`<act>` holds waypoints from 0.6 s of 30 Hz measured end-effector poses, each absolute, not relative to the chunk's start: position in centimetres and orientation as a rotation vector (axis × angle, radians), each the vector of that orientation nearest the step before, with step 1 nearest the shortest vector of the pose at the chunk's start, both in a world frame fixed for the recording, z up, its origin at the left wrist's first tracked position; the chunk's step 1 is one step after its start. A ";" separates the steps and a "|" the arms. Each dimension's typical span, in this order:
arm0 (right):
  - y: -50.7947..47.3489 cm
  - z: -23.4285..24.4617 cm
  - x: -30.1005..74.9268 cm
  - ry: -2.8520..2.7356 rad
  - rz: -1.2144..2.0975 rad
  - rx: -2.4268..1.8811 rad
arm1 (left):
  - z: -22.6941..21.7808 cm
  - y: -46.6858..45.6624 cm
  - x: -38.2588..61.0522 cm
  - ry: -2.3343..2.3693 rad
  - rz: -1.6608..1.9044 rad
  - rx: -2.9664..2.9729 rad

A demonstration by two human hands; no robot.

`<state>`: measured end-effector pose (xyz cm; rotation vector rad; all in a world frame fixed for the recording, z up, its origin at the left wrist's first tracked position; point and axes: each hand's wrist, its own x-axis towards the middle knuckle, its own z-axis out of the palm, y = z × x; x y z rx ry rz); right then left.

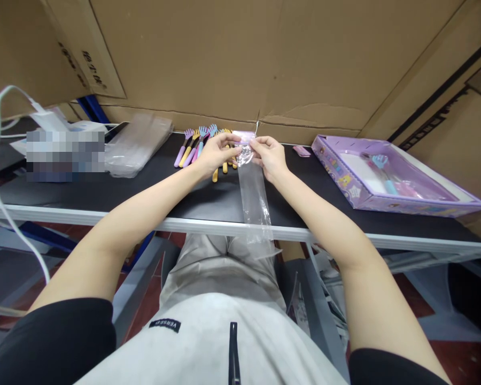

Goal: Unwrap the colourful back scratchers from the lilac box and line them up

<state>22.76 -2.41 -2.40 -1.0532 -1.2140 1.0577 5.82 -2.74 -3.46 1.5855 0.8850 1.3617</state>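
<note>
Left hand (219,153): grip closed to a narrow pinch, thumb and fingers on the left edge of the upper end of a clear plastic sleeve (255,198). Right hand (271,156): grip likewise nearly closed, thumb and forefinger pinching the sleeve's right edge at about the same height. The two grips are near each other but apart. A purple strip (243,136) shows at the sleeve's top end (cannot tell whether printed on or a separate card).

Sleeve position: above the middle of the bench (200,200), its lower end hanging past the front edge over the lap. Fork-like tools (191,147), with purple, yellow and blue among their colours, lie bunched beside and partly behind the left hand. Farther left, a stack of clear plastic (138,147). Right of the right hand, a small pink packet (302,151); beyond it, a purple box (409,207) containing a blue-ended tool (390,186).
</note>
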 end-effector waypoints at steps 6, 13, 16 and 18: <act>-2.9 -1.9 22.7 -1.297 1.178 -1.040 | -3.1 -2.7 5.8 0.936 1.398 1.535; -3.2 -1.5 22.9 -1.261 1.243 -1.073 | -2.8 -3.0 5.9 0.932 1.382 1.542; -3.3 -1.4 22.8 -1.252 1.248 -1.077 | -2.7 -3.0 5.9 0.954 1.407 1.540; -3.3 -1.4 22.8 -1.247 1.245 -1.078 | -2.6 -2.9 5.9 0.975 1.416 1.549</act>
